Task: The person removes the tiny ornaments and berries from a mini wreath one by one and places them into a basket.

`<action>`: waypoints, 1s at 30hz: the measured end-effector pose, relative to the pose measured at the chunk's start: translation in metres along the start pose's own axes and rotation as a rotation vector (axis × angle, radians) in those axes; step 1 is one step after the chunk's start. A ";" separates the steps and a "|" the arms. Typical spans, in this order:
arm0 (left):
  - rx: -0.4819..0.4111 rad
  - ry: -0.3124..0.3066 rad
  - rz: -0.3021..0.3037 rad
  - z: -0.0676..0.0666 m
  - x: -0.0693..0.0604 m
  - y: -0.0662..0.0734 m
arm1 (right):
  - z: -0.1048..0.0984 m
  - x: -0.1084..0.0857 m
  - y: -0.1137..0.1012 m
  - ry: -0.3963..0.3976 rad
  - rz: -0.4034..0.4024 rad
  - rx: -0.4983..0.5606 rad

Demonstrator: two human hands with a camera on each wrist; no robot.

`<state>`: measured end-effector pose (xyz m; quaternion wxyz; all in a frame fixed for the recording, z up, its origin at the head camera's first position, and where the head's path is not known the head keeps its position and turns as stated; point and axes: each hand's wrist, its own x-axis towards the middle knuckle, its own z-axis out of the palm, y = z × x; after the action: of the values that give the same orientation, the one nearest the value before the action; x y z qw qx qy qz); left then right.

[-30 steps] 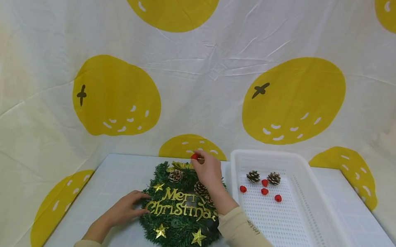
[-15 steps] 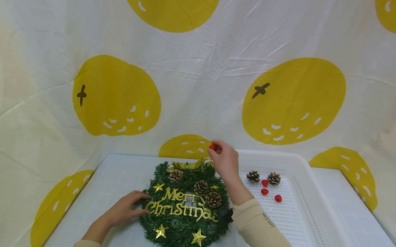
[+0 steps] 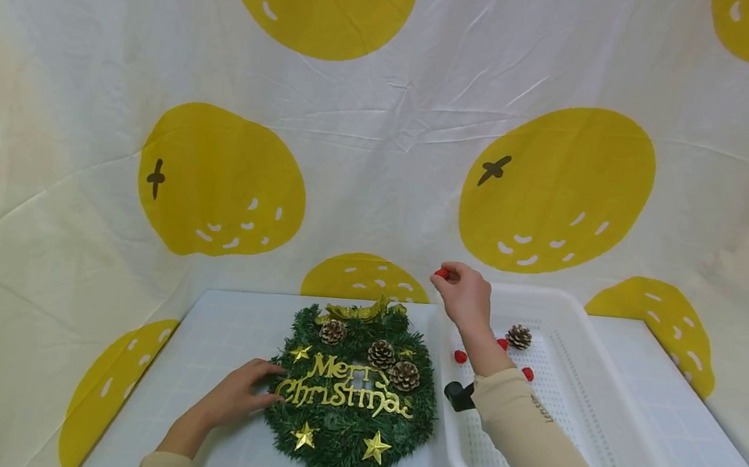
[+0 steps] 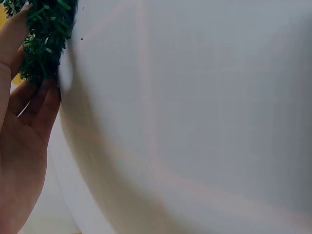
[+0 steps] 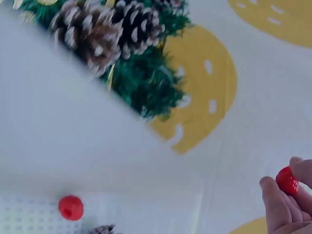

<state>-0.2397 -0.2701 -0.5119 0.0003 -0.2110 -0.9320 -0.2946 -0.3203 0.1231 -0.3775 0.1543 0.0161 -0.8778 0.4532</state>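
Red is the small berry (image 5: 287, 180) that is pinched between the thumb and fingertips of the right hand (image 3: 467, 299), raised above the far left part of the white tray (image 3: 610, 407). It is judged that one decoration is being transferred between the wreath (image 3: 332, 449) and the tray; because the raised hand is nearer to the tray, the berry is probably meant to be laid there. For this, the berry would need to be lowered inside the rim, the loose berries (image 3: 460, 356) and the tray's pine cone (image 3: 519, 337) should not be disturbed, and only then should the pinch be loosened. Part of the tray is hidden by the forearm. By the left hand (image 3: 246, 390) nothing is lifted: its fingers are spread, hardly bent, and are rested against the left edge of the wreath, perhaps to steady it.

On the worktop (image 3: 230, 325), to the left of the tray, the wreath is laid flat. It is made of dark green tinsel, bushy at the outline. By gold letters (image 3: 336, 396) across its middle, "Merry Christmas" is spelled. Two shiny gold stars (image 3: 375, 448) are set below, smaller stars (image 3: 300, 353) and three white-tipped cones (image 3: 404, 376) above, and a gold ribbon (image 3: 357, 313) is seen at the top.
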 end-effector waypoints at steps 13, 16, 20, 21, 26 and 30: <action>-0.003 -0.009 -0.004 -0.001 0.000 0.000 | -0.020 0.007 0.042 0.010 0.045 -0.091; -0.003 -0.006 0.002 0.000 0.000 0.000 | -0.023 0.007 0.052 0.006 0.069 -0.094; -0.002 -0.004 0.006 0.000 0.000 -0.001 | -0.026 0.005 0.065 -0.006 0.109 -0.099; -0.001 -0.004 0.006 0.000 0.000 0.000 | -0.026 0.005 0.068 -0.008 0.119 -0.103; 0.002 0.001 -0.002 0.001 -0.001 0.001 | -0.026 0.004 0.082 0.006 0.153 -0.112; 0.001 0.000 -0.004 0.001 -0.001 0.001 | -0.027 0.003 0.090 0.030 0.149 -0.133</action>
<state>-0.2386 -0.2696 -0.5121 0.0001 -0.2091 -0.9326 -0.2943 -0.3318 0.1979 -0.4333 0.1340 -0.0661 -0.9024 0.4041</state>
